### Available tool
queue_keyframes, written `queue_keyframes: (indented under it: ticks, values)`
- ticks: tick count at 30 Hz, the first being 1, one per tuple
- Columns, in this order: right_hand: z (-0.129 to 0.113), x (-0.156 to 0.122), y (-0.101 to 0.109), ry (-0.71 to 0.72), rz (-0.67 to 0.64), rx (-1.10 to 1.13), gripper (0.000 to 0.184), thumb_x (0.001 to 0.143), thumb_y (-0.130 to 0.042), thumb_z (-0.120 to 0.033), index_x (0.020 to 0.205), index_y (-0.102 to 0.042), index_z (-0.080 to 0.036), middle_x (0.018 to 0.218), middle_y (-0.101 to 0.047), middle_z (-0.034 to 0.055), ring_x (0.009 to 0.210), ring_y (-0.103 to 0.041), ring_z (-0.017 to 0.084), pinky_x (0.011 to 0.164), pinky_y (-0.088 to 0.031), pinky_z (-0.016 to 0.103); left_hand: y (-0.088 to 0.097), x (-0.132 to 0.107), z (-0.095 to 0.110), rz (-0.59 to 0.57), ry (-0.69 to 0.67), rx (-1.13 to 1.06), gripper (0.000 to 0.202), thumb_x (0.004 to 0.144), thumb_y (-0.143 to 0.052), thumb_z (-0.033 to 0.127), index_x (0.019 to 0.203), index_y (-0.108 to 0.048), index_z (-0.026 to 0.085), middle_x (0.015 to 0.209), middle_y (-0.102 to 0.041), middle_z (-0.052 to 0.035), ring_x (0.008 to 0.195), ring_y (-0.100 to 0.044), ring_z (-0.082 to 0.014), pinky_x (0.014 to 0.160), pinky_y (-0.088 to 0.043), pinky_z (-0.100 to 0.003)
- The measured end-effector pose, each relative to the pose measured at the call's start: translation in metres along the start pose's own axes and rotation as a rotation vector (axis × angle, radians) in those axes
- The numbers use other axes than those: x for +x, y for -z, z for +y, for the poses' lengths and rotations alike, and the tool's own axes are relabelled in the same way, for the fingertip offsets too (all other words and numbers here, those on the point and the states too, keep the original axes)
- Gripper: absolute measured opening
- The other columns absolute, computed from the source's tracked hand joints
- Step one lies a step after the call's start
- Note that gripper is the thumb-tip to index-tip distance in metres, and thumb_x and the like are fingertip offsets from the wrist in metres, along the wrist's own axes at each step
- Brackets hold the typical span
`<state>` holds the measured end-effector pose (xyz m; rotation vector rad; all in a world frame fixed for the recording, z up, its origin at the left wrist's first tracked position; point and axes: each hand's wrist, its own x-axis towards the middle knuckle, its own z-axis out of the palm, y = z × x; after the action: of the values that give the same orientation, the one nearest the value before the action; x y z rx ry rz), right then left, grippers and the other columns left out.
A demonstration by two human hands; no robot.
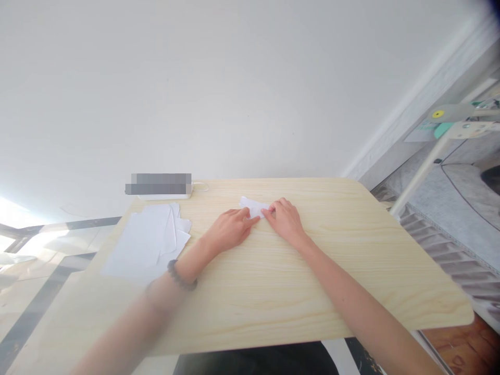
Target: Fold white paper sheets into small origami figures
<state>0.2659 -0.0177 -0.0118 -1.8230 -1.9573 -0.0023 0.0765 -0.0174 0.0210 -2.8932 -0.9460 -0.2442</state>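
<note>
A small folded piece of white paper (253, 204) lies near the middle of the wooden table, between my two hands. My left hand (233, 226), with a dark bead bracelet on its wrist, presses on the paper's left and near side with curled fingers. At the paper's right end, my right hand (285, 217) pinches the edge between thumb and fingers. Parts of the paper are hidden under the fingers, so its exact folds cannot be made out.
Several loose white sheets (144, 239) are piled on the table's left side. Behind them, by the wall, stands a blurred-out white object (166, 196) with a thin cable. The pale wooden table (351, 281) ends at a white wall; a metal-framed structure (425, 166) rises to the right.
</note>
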Motion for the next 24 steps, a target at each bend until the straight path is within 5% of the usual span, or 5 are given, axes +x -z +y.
queue_keyframes:
  ticks: [19, 24]
  values:
    - [0.0031, -0.0052, 0.0012, 0.05, 0.002, 0.079, 0.025, 0.075, -0.049, -0.042, 0.085, -0.053, -0.02, 0.09, -0.051, 0.0051, 0.084, -0.051, 0.02, 0.074, -0.037, 0.034, -0.0004, -0.0002, 0.0014, 0.02, 0.026, -0.042, 0.037, 0.082, -0.038, 0.019, 0.117, -0.048, 0.027, 0.098, -0.05, -0.0067, 0.089, -0.051, -0.018, 0.078, -0.042, -0.033]
    - [0.0079, -0.0028, 0.0029, 0.04, -0.028, 0.162, 0.02, 0.074, -0.05, -0.032, 0.091, -0.053, -0.021, 0.094, -0.052, 0.0054, 0.088, -0.052, 0.019, 0.076, -0.039, 0.034, -0.002, -0.0003, 0.0008, 0.028, 0.029, -0.068, 0.033, 0.082, -0.039, 0.02, 0.112, -0.052, 0.027, 0.1, -0.05, -0.0069, 0.09, -0.051, -0.018, 0.079, -0.042, -0.033]
